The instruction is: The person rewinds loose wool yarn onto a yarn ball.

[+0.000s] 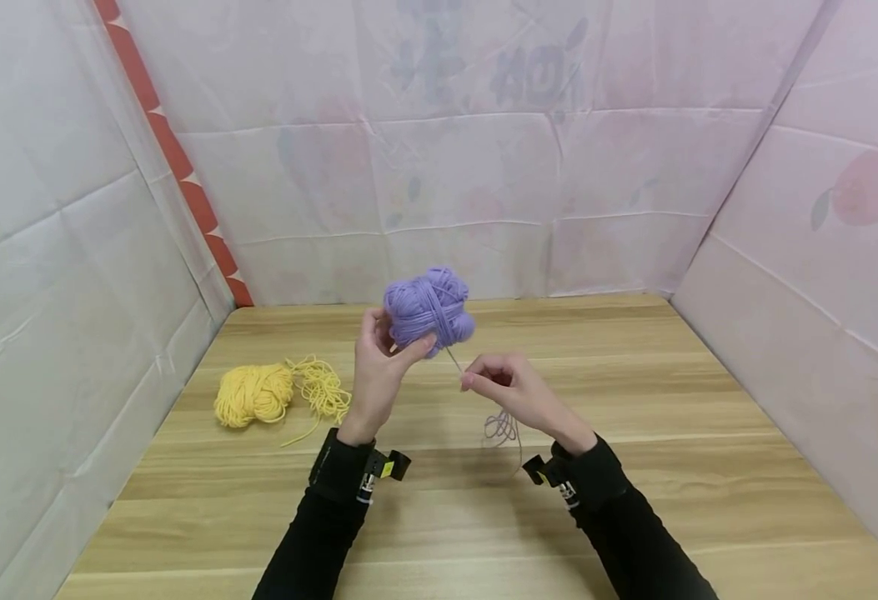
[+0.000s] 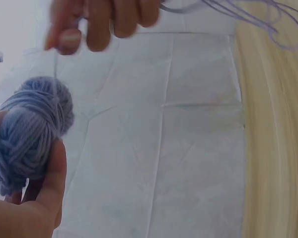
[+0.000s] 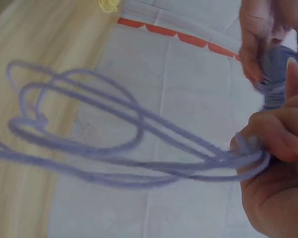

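My left hand [image 1: 380, 372] grips a purple ball of yarn [image 1: 427, 308] above the table, thumb at the near side and fingers at its left. Just right of the ball, my right hand [image 1: 517, 392] pinches a strand of purple yarn [image 1: 454, 359] that runs taut up to it. Loose loops of the same yarn [image 1: 502, 427] hang below the right hand. In the right wrist view these loops [image 3: 139, 119] come out of the curled fingers. The left wrist view shows the strand [image 2: 55, 74] stretched between ball and fingertips.
A yellow ball of yarn [image 1: 254, 395] lies on the wooden table [image 1: 439, 533] at the left, with a loose yellow tangle [image 1: 321, 390] beside it. White sheets [image 1: 469, 183] wall the table at the back and both sides.
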The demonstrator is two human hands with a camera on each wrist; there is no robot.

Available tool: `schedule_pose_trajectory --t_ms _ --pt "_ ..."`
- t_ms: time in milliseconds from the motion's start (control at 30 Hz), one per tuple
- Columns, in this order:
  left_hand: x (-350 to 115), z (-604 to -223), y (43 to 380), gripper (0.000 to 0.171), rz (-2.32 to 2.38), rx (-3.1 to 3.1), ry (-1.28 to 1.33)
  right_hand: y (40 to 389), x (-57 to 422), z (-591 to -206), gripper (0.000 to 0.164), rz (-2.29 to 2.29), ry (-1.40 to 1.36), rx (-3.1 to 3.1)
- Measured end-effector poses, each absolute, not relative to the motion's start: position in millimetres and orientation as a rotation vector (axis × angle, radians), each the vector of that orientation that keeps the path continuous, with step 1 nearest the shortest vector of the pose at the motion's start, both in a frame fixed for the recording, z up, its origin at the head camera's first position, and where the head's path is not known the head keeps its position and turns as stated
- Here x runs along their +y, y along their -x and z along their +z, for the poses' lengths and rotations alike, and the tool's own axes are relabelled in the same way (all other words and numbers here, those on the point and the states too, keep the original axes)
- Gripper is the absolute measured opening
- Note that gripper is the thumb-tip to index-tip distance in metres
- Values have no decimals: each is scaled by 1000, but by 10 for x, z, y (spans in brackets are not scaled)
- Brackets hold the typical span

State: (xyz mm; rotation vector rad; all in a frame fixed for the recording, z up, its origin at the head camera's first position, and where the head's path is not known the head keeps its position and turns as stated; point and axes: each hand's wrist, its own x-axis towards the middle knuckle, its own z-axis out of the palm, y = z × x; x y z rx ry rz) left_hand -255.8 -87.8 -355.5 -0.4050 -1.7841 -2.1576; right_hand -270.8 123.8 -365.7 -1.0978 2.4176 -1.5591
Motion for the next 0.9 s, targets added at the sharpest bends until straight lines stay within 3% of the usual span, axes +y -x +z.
schedule_pose_trajectory --t_ms 333,667,900 --pt "-820 -3590 2569 68 -1871 -2011 365 2526 1445 -3417 8 -1605 1185 2446" --pt "-776 -3673 2594 64 -1450 -2193 569 2418 1599 -3270 9 -1772 1238 2447" --pt "-763 -3699 2594 61 -1235 -2292 775 2420 1645 -3252 8 -1939 1123 2439"
